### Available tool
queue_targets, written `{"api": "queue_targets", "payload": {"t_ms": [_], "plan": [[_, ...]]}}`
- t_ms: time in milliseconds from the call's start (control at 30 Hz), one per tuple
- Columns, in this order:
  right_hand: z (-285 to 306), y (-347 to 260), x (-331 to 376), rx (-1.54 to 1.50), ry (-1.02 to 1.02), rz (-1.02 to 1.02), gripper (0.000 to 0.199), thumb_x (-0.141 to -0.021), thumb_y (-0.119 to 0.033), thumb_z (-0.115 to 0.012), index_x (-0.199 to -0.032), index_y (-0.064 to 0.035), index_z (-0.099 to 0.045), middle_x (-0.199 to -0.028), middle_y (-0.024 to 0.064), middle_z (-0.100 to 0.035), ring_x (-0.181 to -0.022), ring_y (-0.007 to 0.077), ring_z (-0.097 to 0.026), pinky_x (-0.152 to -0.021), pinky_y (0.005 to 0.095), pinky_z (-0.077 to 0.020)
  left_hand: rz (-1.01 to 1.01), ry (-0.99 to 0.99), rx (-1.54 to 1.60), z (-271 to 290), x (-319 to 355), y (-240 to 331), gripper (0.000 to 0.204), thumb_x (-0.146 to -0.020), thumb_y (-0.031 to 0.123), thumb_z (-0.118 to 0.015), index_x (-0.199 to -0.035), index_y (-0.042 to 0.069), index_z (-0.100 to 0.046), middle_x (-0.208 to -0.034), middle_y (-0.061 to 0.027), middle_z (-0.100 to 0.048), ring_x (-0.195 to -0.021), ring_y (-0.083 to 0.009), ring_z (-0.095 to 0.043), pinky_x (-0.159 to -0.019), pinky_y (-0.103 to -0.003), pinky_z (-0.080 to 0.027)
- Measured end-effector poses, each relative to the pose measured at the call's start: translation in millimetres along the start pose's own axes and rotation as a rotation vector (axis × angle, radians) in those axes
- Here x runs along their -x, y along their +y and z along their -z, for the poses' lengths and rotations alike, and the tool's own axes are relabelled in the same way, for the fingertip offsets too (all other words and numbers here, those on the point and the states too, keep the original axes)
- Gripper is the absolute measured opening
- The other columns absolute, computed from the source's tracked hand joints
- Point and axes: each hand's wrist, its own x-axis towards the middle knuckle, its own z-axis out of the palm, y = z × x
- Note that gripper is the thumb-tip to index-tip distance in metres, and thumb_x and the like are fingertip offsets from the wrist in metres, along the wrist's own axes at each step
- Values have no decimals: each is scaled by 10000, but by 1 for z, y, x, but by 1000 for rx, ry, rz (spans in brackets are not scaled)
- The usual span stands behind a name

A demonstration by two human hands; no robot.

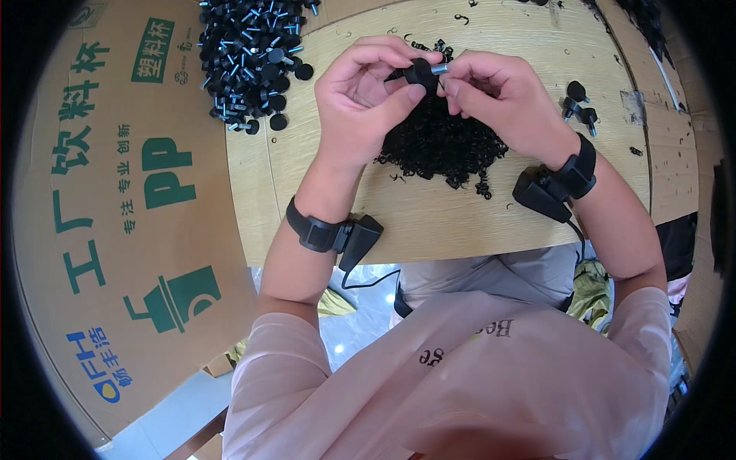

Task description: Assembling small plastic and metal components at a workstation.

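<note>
My left hand [364, 100] pinches a black round-headed screw [419, 72] between thumb and fingers, its silvery threaded shank pointing right. At the shank's tip is my right hand [498, 96], thumb and fingertips pressed together; what they hold, if anything, is too small to make out. Below both hands lies a heap of small black curled pieces [441, 146], partly hidden by them. A large pile of similar black-headed screws [257, 57] lies at the far left of the table. To the right of my right hand are a few more such screws [576, 92].
The pale wooden table [452, 222] curves along its near edge. A big printed cardboard sheet [100, 230] stands at the left, and more cardboard [671, 153] borders the right. Black devices with cables are strapped to both wrists. Small black bits are scattered on the tabletop.
</note>
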Motion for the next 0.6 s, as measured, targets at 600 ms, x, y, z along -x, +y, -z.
{"api": "queue_targets", "payload": {"t_ms": [600], "plan": [[15,2,-6,334,147,81,39,-839,-17,-601,-874,-6,-590,-731,-52,-536,-635,22,-444,-582,193,-395,10,45,-158,-1,0,1,287,-774,-164,-617,-1035,-46,-600,-1099,-134,-588,-1054,-276,-628,-925,-389,-542]]}}
